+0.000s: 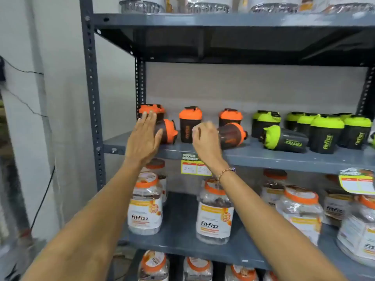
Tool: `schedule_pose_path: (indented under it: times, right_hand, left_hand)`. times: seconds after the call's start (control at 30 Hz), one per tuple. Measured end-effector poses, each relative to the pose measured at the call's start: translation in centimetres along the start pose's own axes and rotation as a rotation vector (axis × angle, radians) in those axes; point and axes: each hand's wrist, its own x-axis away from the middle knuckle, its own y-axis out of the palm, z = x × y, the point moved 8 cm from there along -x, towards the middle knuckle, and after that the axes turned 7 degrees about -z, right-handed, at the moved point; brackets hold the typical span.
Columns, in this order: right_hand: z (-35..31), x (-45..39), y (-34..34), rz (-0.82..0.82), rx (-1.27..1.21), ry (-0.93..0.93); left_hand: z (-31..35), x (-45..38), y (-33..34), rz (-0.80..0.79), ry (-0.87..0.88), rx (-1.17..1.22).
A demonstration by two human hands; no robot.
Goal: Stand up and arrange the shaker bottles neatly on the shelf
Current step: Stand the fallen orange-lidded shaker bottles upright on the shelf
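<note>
Both hands reach to the middle shelf [263,157] of a grey metal rack. The left hand [144,136] is spread flat, fingers apart and extended, its palm against the dark body of a tipped orange bottle [167,131] that lies on its side with the lid pointing right; nothing is gripped. Behind this hand an orange-lidded bottle [152,110] stands at the back left corner, partly hidden. The right hand [205,138], with a bead bracelet [226,172] on the wrist, has its fingers curled at the base of a second fallen orange bottle [233,137], lid to the right; whether the fingers actually close on it I cannot tell, since the hand covers the contact. Between the two hands an upright orange bottle [189,124] stands, and another upright one [230,117] is behind the second fallen bottle. Further right a green bottle [284,139] lies on its side, lid toward the left, in front of a cluster of standing green bottles [324,130]. A yellow price tag [194,165] hangs on the shelf edge below the right hand. On the shelf beneath stand clear jars [215,211] with orange collars, and foil trays [209,6] sit on the top shelf.
</note>
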Motion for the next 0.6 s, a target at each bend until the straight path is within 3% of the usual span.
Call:
schedule_pose_path:
  times: [0.17, 0.37, 0.6]
  right_hand:
    - [-2.7, -0.3, 9.6, -0.34, -0.167, 0.225]
    - [-3.1, -2.6, 13.3, -0.229, -0.256, 0.453]
    - [-1.4, -5.8, 15.5, -0.195, -0.268, 0.587]
  left_hand:
    - [-8.0, 3.3, 1.0, -0.069, -0.142, -0.018]
    - [-12.7, 3.7, 2.5, -0.101, -0.118, -0.083]
    - [-14.4, 4.1, 3.8, 0.02, -0.084, -0.027]
